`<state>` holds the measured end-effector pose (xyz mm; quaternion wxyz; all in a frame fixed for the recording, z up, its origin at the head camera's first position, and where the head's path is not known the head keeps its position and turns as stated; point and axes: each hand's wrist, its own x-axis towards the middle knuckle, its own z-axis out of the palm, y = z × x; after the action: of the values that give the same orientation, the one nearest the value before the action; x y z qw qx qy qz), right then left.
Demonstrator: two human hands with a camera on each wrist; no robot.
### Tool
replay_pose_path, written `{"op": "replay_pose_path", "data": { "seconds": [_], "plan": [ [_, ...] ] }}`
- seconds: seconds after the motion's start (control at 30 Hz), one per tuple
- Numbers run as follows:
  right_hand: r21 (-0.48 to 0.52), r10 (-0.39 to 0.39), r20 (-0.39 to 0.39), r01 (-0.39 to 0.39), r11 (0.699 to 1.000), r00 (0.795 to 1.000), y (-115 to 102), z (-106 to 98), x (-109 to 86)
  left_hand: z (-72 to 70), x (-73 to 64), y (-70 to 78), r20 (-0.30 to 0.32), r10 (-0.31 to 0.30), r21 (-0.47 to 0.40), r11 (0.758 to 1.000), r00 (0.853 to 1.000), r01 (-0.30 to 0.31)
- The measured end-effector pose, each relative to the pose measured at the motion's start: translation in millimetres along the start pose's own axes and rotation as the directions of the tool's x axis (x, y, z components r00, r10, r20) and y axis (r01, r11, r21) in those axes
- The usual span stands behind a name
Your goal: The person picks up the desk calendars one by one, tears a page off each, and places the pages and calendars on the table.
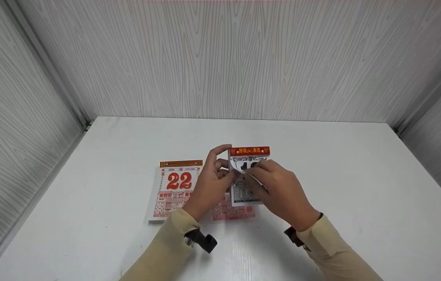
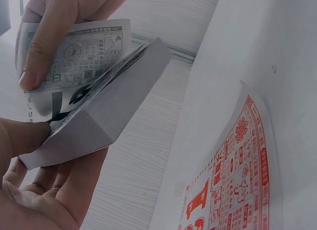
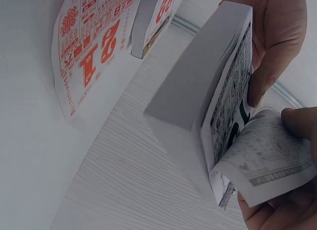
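Observation:
My left hand (image 1: 206, 189) grips a small tear-off calendar (image 1: 249, 151) by its left side, thumb on the front and fingers behind. It is a thick block of pages with a red and gold header strip, held above the table. In my right hand (image 1: 284, 189) the calendar's top page (image 3: 270, 153), printed in black, is pinched between thumb and fingers. That page curls up away from the block, and a large black number on the calendar is partly covered by the right hand. The left wrist view shows the curled page's printing under the right thumb (image 2: 37, 66).
A second calendar (image 1: 179, 183) with a red 22 lies on the white table (image 1: 99, 175), left of the hands. Beside it, under the held calendar, lies a loose red-printed sheet (image 3: 94, 46) showing 21. Wood-patterned panels (image 1: 220, 58) enclose the back and sides.

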<state>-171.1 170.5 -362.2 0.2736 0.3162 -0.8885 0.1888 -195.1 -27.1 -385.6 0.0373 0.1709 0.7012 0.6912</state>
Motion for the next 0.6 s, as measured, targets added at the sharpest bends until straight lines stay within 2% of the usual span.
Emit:
{"op": "replay_pose_path", "data": {
  "seconds": [0.13, 0.27, 0.43, 0.6],
  "plan": [
    [0.006, -0.004, 0.001, 0.004, 1.000, 1.000, -0.6, 1.6, -0.4, -1.2, 0.7, -0.9, 0.038, 0.014, -0.022, 1.000, 0.999, -0.013],
    [0.020, 0.003, 0.006, -0.003, 1.000, 1.000, -1.4, 3.4, -0.5, -1.2, 1.2, -2.0, 0.075, 0.033, 0.000, 0.999, 0.997, -0.033],
    [0.025, 0.029, 0.014, -0.030, 0.999, 0.999, 0.2, 4.2, -1.0, -0.4, 1.1, -3.1, 0.101, 0.015, -0.026, 1.000, 0.995, -0.013],
    [0.027, 0.051, 0.018, -0.051, 0.998, 0.999, 2.8, 4.6, -1.6, -0.3, 1.4, -4.1, 0.097, -0.001, -0.048, 0.999, 0.995, 0.006]
  ]
}}
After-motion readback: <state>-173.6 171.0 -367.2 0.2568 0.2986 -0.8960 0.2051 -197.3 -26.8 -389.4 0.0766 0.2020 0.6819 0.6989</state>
